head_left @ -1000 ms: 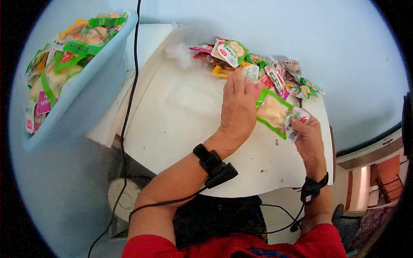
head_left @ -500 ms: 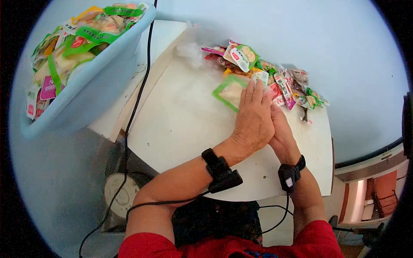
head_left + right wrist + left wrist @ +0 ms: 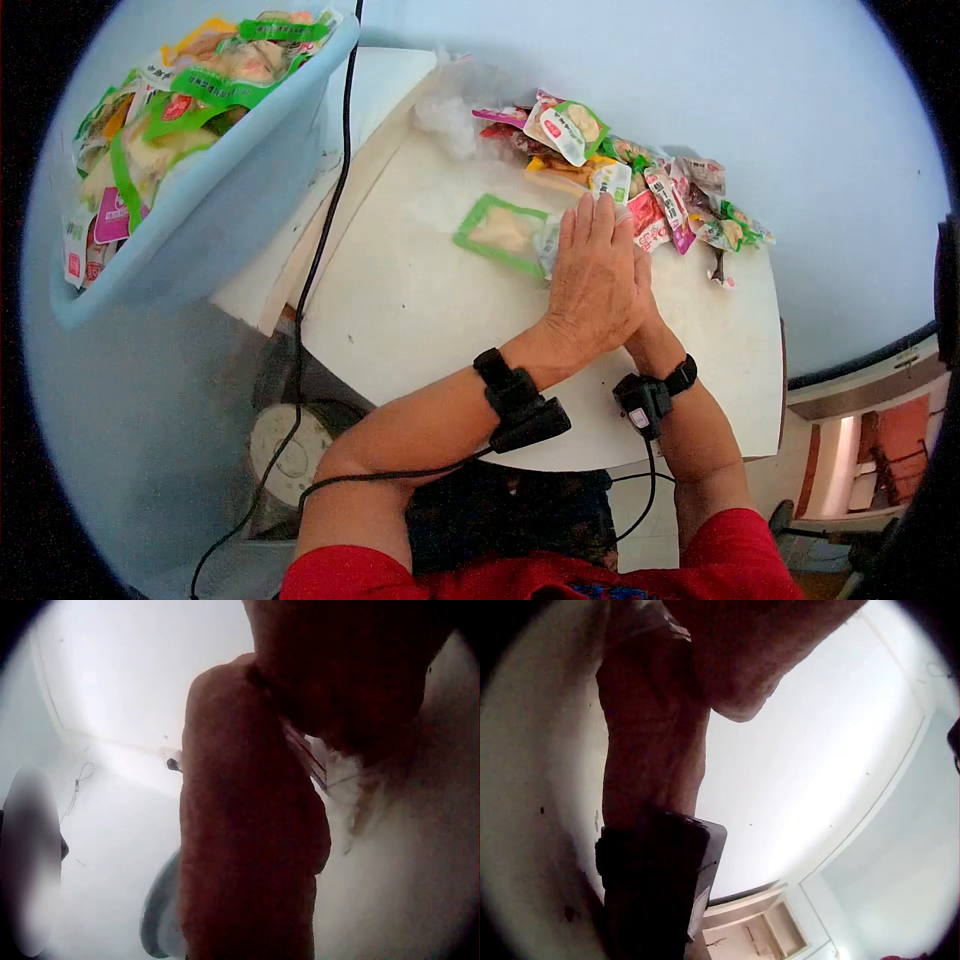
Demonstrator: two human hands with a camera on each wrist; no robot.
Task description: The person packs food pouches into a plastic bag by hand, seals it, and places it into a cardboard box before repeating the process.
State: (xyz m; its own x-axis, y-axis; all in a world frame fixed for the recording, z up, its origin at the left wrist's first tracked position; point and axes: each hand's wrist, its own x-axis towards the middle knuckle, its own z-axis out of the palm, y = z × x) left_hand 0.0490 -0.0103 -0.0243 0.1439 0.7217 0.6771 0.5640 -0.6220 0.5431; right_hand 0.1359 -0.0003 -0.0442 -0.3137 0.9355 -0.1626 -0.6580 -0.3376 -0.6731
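In the head view my left hand (image 3: 597,285) lies with fingers straight and together over my right hand (image 3: 648,325), whose fingers are mostly hidden beneath it. A green-edged clear food packet (image 3: 500,232) extends leftward from under the hands, its right end covered. The left wrist view shows my right hand (image 3: 656,712) dark, close to my left hand (image 3: 742,649). Between the two dark hand shapes in the right wrist view, crinkled clear plastic (image 3: 307,754) shows. Whether my right fingers pinch the packet is hidden.
Mixed food packets (image 3: 570,130) are heaped along the table's back edge against the wall. A blue basin (image 3: 235,150) full of packets stands at upper left, with a black cable (image 3: 333,200) hanging beside it. Clear crumpled plastic (image 3: 450,115) lies at the back of the white table (image 3: 400,330).
My right hand has moved left from the table's right side to beneath my left hand. The green-edged packet has shifted left, from between the hands to the left of them.
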